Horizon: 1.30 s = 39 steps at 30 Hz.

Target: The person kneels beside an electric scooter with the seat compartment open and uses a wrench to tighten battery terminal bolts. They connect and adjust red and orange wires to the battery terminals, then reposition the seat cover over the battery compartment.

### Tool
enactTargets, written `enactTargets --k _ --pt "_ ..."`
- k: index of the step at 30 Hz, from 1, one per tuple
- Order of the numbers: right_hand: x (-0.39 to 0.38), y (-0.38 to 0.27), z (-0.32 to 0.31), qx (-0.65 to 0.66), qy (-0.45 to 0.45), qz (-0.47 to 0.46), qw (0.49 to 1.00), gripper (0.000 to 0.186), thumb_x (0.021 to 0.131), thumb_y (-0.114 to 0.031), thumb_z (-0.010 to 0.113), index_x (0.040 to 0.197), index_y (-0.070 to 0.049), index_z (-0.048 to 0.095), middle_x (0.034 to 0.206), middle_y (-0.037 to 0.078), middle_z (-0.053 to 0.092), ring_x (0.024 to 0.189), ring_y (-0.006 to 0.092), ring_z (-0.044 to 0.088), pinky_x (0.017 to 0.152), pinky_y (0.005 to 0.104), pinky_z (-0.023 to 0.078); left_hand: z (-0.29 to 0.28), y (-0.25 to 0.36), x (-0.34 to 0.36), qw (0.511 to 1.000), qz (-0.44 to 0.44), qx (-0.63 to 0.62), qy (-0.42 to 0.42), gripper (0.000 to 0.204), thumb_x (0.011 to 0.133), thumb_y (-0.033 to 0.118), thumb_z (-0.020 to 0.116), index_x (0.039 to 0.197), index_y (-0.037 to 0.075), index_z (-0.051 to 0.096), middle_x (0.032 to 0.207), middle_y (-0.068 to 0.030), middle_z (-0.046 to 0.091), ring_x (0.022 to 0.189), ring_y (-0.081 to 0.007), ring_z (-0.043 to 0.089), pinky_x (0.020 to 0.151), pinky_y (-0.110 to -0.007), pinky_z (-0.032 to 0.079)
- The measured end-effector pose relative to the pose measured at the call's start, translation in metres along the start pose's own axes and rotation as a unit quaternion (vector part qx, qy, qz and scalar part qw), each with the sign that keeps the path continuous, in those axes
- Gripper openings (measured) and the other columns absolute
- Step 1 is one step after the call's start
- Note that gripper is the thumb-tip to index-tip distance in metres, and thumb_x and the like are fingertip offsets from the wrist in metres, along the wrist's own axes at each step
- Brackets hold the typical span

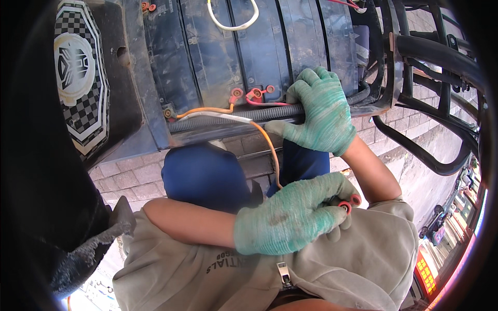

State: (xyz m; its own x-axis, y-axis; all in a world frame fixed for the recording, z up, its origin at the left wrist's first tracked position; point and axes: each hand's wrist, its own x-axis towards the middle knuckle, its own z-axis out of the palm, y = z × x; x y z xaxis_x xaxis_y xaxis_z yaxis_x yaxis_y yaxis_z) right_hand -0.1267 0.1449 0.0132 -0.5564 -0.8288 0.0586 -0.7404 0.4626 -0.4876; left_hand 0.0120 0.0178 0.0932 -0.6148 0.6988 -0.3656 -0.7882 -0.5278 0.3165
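My left hand (288, 215), in a green-and-white knit glove, is closed in front of my chest. Between its fingers and thumb sits a cable end with red caps (344, 208). An orange wire (272, 153) runs down to this hand from a white-sleeved stretch. My right hand (321, 116), gloved alike, lies flat on the near edge of the dark batteries (262, 46), thumb spread over the black corrugated tube (282, 112). Left of it, a red-capped terminal (255, 95) shows on a battery. Another orange wire (205, 110) joins two battery terminals.
A white wire loop (233, 27) lies over the batteries. Black metal tubing (436, 54) of a vehicle frame stands at right. A dark panel with a checkered sticker (78, 72) is at left. My knees in blue (205, 173) are under the battery edge, above brick paving (122, 179).
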Motion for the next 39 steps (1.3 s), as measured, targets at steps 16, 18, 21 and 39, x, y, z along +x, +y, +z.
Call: enactTargets --k 16,18,21,39 --pt "0.018 -0.017 0.017 0.099 0.015 0.035 0.994 0.029 0.075 -0.031 0.085 0.089 -0.008 0.072 0.079 0.006 0.068 0.077 0.0273 0.063 0.081 0.0406 0.045 -0.002 0.005 -0.002 0.999 0.006 0.046 -0.013 0.022 0.103 0.009 0.053 0.125 0.005 0.055 0.108 -0.0032 0.063 0.09 -0.0091 0.067 0.086 -0.028 0.052" --pt "0.019 -0.019 0.017 0.108 0.03 0.046 0.993 0.027 0.074 -0.028 0.085 0.086 -0.009 0.072 0.078 0.005 0.068 0.075 0.0265 0.062 0.079 0.0396 0.045 -0.003 0.006 -0.002 0.998 0.005 0.055 -0.017 0.023 0.103 0.009 0.053 0.126 0.005 0.054 0.108 -0.0031 0.063 0.089 -0.0092 0.067 0.086 -0.028 0.052" --pt "0.019 -0.019 0.017 0.117 0.022 0.048 0.992 0.023 0.074 -0.026 0.085 0.081 -0.009 0.072 0.077 0.005 0.068 0.073 0.026 0.061 0.076 0.0394 0.045 -0.003 0.006 -0.002 0.998 0.004 0.061 -0.01 0.023 0.103 0.009 0.053 0.126 0.006 0.054 0.107 -0.003 0.063 0.089 -0.0091 0.067 0.085 -0.028 0.052" --pt "0.018 -0.017 0.014 0.06 0.022 -0.027 0.998 0.041 0.078 -0.039 0.079 0.107 -0.011 0.077 0.097 0.012 0.064 0.088 0.0318 0.059 0.081 0.0437 0.045 -0.002 0.006 -0.002 0.998 0.013 0.069 -0.006 0.021 0.104 0.01 0.053 0.125 0.005 0.054 0.108 -0.0033 0.063 0.088 -0.0085 0.067 0.083 -0.026 0.051"
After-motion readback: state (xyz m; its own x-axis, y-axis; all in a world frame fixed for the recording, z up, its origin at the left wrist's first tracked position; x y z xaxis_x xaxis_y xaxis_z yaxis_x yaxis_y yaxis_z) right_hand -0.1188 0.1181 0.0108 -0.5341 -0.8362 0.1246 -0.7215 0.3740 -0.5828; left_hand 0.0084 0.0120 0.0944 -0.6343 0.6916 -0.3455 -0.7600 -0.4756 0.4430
